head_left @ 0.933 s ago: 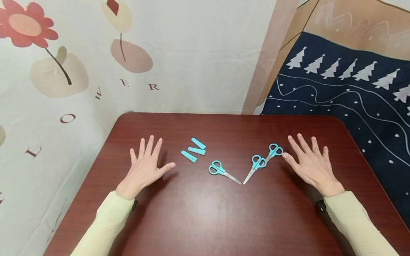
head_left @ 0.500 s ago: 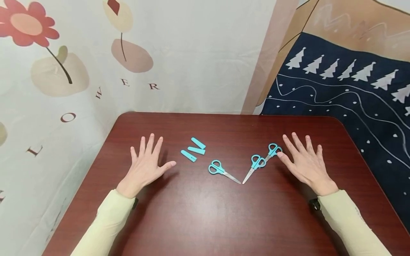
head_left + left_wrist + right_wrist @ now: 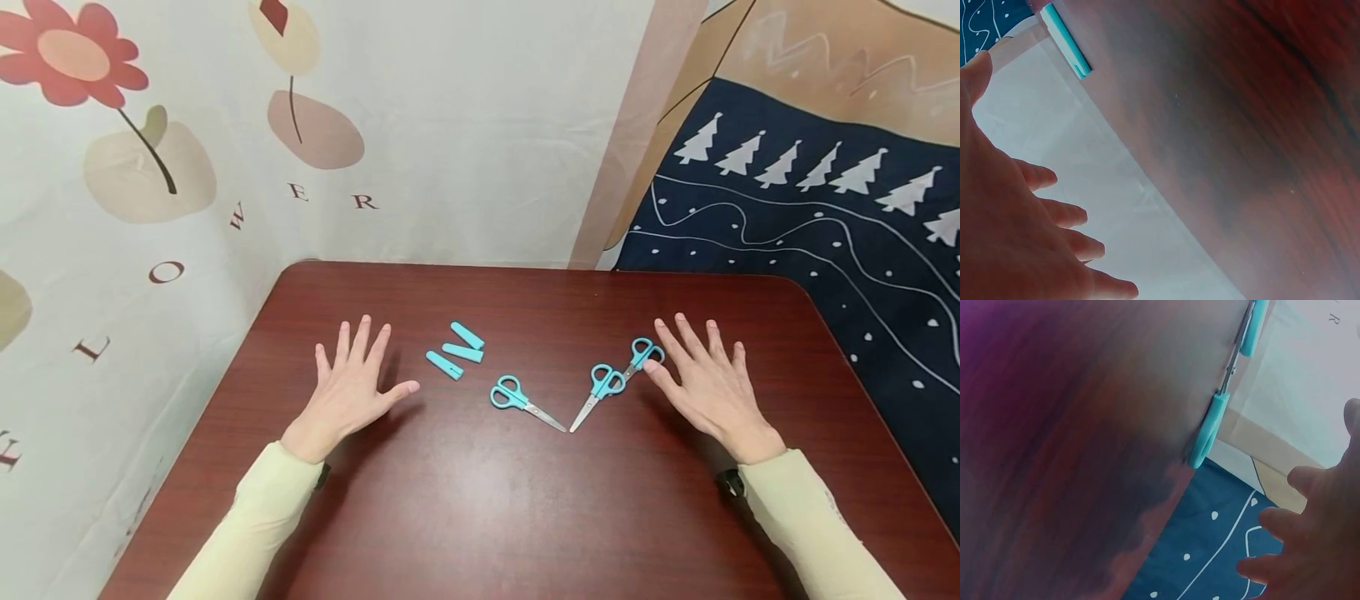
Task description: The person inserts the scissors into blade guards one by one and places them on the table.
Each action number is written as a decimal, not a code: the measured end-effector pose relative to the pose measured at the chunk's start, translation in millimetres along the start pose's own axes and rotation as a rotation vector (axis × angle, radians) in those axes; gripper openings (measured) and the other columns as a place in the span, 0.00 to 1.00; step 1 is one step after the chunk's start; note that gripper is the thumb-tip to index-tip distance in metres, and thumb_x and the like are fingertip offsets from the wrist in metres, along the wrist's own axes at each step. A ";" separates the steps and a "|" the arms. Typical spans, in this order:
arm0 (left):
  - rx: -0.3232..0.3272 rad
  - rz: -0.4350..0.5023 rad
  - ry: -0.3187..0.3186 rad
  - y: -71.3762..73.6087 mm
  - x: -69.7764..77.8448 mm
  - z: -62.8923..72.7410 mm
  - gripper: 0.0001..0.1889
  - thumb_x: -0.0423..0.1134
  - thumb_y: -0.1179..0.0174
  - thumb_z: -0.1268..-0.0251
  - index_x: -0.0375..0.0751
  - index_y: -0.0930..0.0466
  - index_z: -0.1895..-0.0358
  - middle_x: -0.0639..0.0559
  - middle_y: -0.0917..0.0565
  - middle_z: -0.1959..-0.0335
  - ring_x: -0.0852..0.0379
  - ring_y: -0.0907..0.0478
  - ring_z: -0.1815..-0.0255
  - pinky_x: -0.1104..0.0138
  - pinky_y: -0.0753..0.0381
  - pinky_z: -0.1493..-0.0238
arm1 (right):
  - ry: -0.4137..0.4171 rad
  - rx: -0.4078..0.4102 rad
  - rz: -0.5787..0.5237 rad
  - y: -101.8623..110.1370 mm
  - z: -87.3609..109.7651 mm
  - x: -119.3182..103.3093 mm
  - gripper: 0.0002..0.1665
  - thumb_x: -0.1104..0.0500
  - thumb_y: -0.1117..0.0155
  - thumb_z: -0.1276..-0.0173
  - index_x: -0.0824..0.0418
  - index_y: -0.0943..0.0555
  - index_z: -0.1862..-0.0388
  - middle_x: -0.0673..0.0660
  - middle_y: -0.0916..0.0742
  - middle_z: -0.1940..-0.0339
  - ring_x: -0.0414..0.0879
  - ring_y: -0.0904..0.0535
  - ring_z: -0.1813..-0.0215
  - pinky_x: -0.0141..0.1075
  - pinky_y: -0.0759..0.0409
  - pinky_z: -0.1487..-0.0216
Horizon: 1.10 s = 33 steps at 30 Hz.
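Note:
My left hand (image 3: 350,393) is held over the left part of the table with fingers spread and straight, holding nothing. To its right lie several turquoise pieces that look like blade covers: a far one (image 3: 467,335), a middle one (image 3: 462,352) and a near one (image 3: 445,365). One such cover (image 3: 1067,41) shows in the left wrist view. Three turquoise-handled scissors lie mid-table: one pair (image 3: 512,395) alone, another pair (image 3: 604,383) overlapping the blades of a farther pair (image 3: 643,353). My right hand (image 3: 708,392), also spread, has its thumb close beside the farther scissors (image 3: 1210,428); whether they touch I cannot tell.
The dark red-brown table (image 3: 480,517) has rounded far corners. Behind and left of it hangs a pale flower-print cloth (image 3: 465,125). A navy cloth with white trees (image 3: 780,208) hangs at the right.
My right hand has moved left, bringing its thumb up to the farther scissors. The left hand stays almost where it was. Scissors and covers lie unmoved; the head view shifts slightly.

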<state>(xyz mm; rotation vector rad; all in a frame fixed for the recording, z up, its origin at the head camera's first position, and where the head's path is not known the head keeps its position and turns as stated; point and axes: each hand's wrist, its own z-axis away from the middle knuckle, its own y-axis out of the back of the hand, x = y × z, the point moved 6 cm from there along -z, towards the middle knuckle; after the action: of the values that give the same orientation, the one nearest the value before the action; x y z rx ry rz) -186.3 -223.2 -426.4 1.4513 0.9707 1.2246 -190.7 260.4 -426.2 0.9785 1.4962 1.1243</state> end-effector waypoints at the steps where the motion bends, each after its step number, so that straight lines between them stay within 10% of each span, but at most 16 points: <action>1: -0.001 -0.001 0.001 -0.3 0.3 -0.2 0.55 0.77 0.50 0.40 0.47 0.56 0.19 0.40 0.59 0.17 0.32 0.67 0.18 0.26 0.66 0.30 | 0.002 0.002 -0.001 -0.4 0.0 -0.8 0.45 0.28 0.57 0.28 0.42 0.50 0.18 0.60 0.45 0.17 0.74 0.55 0.20 0.78 0.58 0.32; 17: -0.030 0.005 -0.053 -7.1 16.5 -2.6 0.54 0.76 0.48 0.40 0.47 0.54 0.19 0.40 0.58 0.17 0.33 0.68 0.17 0.27 0.64 0.29 | 0.077 0.001 -0.003 -9.6 0.7 -25.3 0.44 0.28 0.53 0.29 0.41 0.46 0.19 0.56 0.41 0.17 0.70 0.52 0.19 0.75 0.54 0.29; 33: -0.052 0.039 -0.238 -12.8 47.7 -7.9 0.44 0.65 0.40 0.36 0.51 0.44 0.21 0.44 0.45 0.19 0.34 0.52 0.19 0.31 0.48 0.28 | 0.240 -0.109 -0.015 -23.4 6.5 -50.4 0.47 0.27 0.46 0.33 0.40 0.43 0.20 0.52 0.40 0.17 0.64 0.50 0.18 0.71 0.51 0.27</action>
<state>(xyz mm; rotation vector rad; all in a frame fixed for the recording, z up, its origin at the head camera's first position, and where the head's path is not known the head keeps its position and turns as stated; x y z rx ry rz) -185.5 -173.3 -428.5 1.5406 0.7476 1.0680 -175.7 207.8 -437.7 0.7777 1.6099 1.3348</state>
